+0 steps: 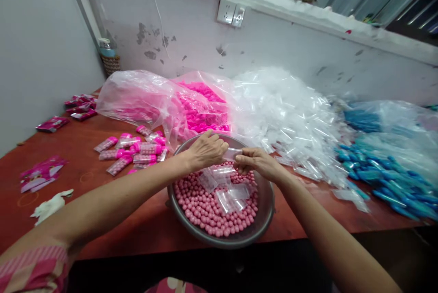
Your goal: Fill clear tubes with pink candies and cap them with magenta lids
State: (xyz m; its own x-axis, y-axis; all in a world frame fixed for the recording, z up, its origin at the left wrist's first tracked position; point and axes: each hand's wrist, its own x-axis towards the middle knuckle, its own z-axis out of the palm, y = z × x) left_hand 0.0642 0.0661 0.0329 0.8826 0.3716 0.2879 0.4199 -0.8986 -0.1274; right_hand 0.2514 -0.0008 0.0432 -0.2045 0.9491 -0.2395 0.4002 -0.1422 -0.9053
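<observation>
Over a grey basin (pixel 270 206) of pink beads (pixel 212 217), both hands meet at a small clear plastic tube (pixel 232 154). My right hand (pixel 258 163) pinches its right end between thumb and fingers. Curled in a fist, my left hand (pixel 207 150) closes at the tube's left end; its fingertips are hidden from view. Whether anything is inside the tube is too blurred to tell. Below the hands, several more clear tubes (pixel 232 197) lie on the beads.
Bead-filled tubes with pink caps (pixel 119 165) lie on the red table (pixel 130 217) at left, beside pink packets (pixel 43 173) and a white scrap (pixel 53 206). Behind are a bag of pink caps (pixel 205 110) and a heap of clear tubes (pixel 287 110). Blue pieces (pixel 393 179) lie right.
</observation>
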